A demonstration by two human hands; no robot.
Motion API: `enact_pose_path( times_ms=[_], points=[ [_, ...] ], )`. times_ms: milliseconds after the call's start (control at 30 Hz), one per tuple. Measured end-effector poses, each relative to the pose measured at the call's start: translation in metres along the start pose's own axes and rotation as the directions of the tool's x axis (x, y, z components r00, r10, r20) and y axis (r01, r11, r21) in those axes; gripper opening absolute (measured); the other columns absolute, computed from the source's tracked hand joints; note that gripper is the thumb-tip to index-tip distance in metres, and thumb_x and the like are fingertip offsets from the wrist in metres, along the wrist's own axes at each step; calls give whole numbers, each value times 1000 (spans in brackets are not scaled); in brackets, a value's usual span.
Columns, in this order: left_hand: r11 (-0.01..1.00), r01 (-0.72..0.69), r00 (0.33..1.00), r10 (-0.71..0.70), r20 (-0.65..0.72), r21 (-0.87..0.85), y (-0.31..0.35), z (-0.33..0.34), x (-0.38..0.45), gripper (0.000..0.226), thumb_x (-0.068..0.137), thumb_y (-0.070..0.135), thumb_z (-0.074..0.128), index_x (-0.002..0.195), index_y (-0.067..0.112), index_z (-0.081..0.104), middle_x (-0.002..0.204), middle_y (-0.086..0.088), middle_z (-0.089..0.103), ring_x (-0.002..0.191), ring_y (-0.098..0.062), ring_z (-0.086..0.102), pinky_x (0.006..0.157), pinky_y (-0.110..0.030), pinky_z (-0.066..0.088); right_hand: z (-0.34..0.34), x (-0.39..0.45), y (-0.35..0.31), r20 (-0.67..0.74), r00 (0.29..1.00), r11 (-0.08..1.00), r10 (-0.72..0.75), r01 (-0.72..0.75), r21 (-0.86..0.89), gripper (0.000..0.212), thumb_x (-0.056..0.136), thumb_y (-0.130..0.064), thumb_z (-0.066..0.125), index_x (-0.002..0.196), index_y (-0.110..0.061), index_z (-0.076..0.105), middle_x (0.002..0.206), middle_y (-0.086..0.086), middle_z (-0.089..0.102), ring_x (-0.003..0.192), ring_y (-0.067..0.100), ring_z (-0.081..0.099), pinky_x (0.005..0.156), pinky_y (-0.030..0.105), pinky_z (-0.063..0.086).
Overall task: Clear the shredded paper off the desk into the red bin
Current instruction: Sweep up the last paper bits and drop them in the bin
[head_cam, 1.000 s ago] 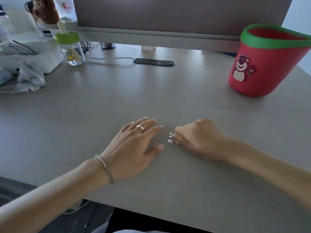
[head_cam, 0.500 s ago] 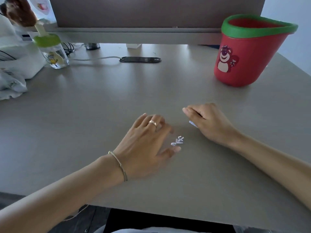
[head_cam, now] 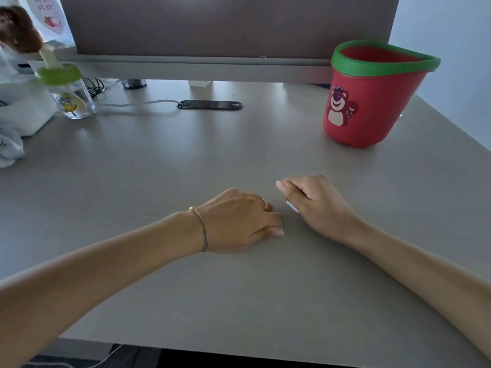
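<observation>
The red bin (head_cam: 372,102) with a green rim and a bear sticker stands tilted at the back right of the grey desk (head_cam: 159,168). My right hand (head_cam: 316,205) rests in a loose fist at mid-desk, and a white paper shred (head_cam: 292,207) pokes out beneath it. My left hand (head_cam: 239,221), with a ring and a bracelet, lies just left of it, fingers curled down onto the desk where a small clump of shreds lay. That clump is hidden under the fingers, so I cannot see whether they grip it.
A glass bottle (head_cam: 67,94) with a green lid, white items (head_cam: 16,112) and cables sit at the back left. A dark oval cable port (head_cam: 210,105) lies at the back centre under a monitor (head_cam: 225,25). The desk's front edge runs near my forearms.
My left hand has slid right and curled its fingers over the small clump of shreds, which is no longer visible. My right hand has stayed a fist with a shred in it.
</observation>
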State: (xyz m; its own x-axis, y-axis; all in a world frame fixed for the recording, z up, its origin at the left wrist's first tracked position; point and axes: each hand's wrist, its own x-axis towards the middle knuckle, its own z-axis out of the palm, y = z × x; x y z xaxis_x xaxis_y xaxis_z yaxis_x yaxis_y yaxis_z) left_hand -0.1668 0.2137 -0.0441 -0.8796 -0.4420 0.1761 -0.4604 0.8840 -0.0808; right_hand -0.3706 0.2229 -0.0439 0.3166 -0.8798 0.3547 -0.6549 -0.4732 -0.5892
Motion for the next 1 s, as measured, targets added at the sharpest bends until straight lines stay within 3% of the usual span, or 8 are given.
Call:
enact_pose_path(
  times_ms=[267,367,433,533,667,800,900,1000],
  points=[
    [984,179,983,-180,-47,-17,-9,3,10,32,103,32,42,83,13,58,77,-11,65,73,-37,61,61,-37,41,-1,3,-4,-11,998,999,54,-54,8,50,108,-25,47,63,-14,26,56,-6,26,51,7,23,51,28,21],
    [917,325,938,-344,-45,-232,-22,3,8,34,99,30,46,69,16,45,62,-2,56,60,-29,54,57,-36,44,-1,5,-6,-23,993,991,114,-112,70,49,107,-25,46,65,-13,24,56,-4,23,52,8,18,51,30,18],
    [815,367,895,-440,-67,-448,-29,-4,9,38,95,27,50,63,13,36,54,6,39,50,-16,35,51,-33,38,-1,9,-6,-27,988,984,154,-151,99,50,107,-27,45,64,-10,25,57,0,24,53,11,19,53,34,19],
    [718,353,851,-512,-112,-601,-32,-22,12,45,97,19,56,62,15,27,59,6,24,54,-11,21,49,-28,23,0,19,-5,-40,972,960,232,-222,173,50,105,-30,45,61,-13,28,52,-1,28,49,15,25,52,33,22],
    [618,306,836,-539,-106,-724,-41,-43,22,44,99,20,54,65,2,34,58,-3,32,54,-14,26,50,-29,25,-8,41,-12,-75,945,878,318,-264,400,48,105,-22,46,59,-18,31,51,-1,27,41,15,25,46,24,18],
    [594,246,825,-543,-157,-766,-54,-67,46,44,95,27,52,65,0,36,57,-7,39,53,-17,34,53,-30,31,-35,72,-27,-140,910,799,391,-259,543,49,102,-16,47,57,-20,30,52,0,25,41,14,21,46,21,13],
    [585,207,786,-577,-223,-784,-63,-88,73,44,98,16,52,63,-6,38,54,-11,45,49,-15,37,50,-27,34,-64,95,-40,-146,873,683,465,-249,686,43,99,-14,46,60,-21,30,59,3,23,50,14,15,46,23,10],
    [549,166,735,-622,-268,-819,-75,-109,104,45,99,15,53,64,-9,39,56,-11,44,50,-17,38,49,-25,34,-95,116,-49,-119,858,585,499,-233,777,42,101,-15,45,62,-22,28,55,-3,21,47,13,13,41,22,9]
  ],
)
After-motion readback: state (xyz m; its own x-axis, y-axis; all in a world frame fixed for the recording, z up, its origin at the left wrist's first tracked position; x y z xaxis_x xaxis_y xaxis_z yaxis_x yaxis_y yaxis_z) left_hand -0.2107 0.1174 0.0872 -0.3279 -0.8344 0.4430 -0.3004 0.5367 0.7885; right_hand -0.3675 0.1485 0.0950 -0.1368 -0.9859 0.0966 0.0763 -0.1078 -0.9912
